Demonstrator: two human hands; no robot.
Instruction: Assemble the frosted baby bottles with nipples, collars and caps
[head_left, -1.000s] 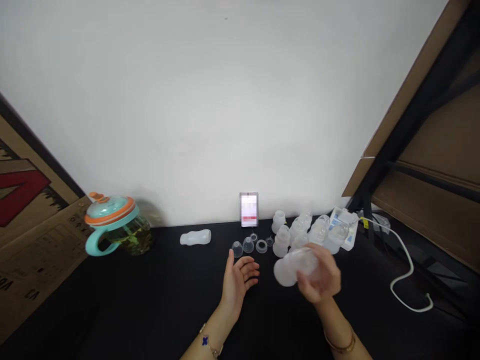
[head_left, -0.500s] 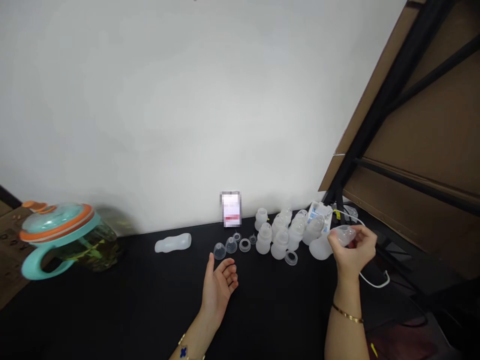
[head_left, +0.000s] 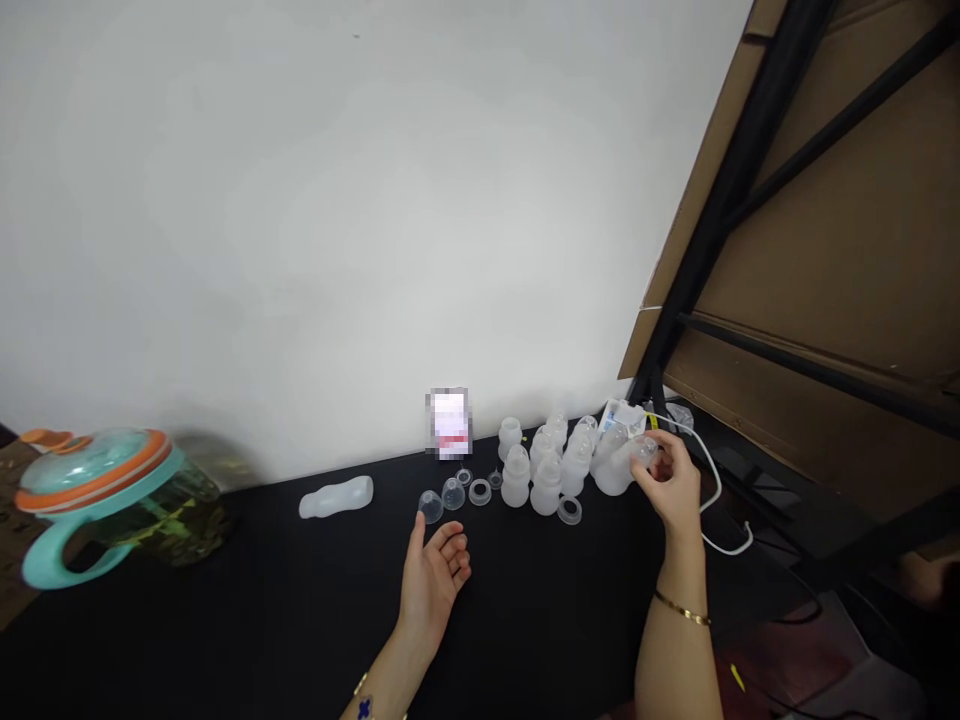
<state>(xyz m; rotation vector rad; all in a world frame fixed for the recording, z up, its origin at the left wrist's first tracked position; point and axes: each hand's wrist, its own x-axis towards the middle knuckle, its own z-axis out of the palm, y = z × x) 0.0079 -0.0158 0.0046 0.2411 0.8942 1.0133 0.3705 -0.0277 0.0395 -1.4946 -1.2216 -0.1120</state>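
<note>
My right hand [head_left: 675, 485] grips a small frosted baby bottle [head_left: 621, 474] by its clear domed cap. That bottle leans beside other capped baby bottles [head_left: 546, 485] grouped at the back right. Over the black table [head_left: 300, 620], my left hand [head_left: 435, 585] is held palm up, fingers apart and slightly curled, with nothing in it. Just beyond its fingertips lie two clear dome caps [head_left: 453, 493]. Near these are a collar ring [head_left: 480, 492] and small teat pieces [head_left: 495, 480]. Another ring [head_left: 569, 510] lies in front of the bottles. An uncapped bottle [head_left: 510, 438] stands behind.
A frosted, wavy-sided bottle [head_left: 336, 497] lies on its side at left. Farther left stands a teal-and-orange lidded pitcher [head_left: 150, 500] with leaves inside. A blurred-out upright panel [head_left: 450, 425] rests by the wall. White cable [head_left: 716, 480] and a black metal frame [head_left: 679, 310] are at right.
My right hand has moved the held bottle left and closer to the grouped bottles. My left hand keeps its open pose. The whole view has shifted slightly.
</note>
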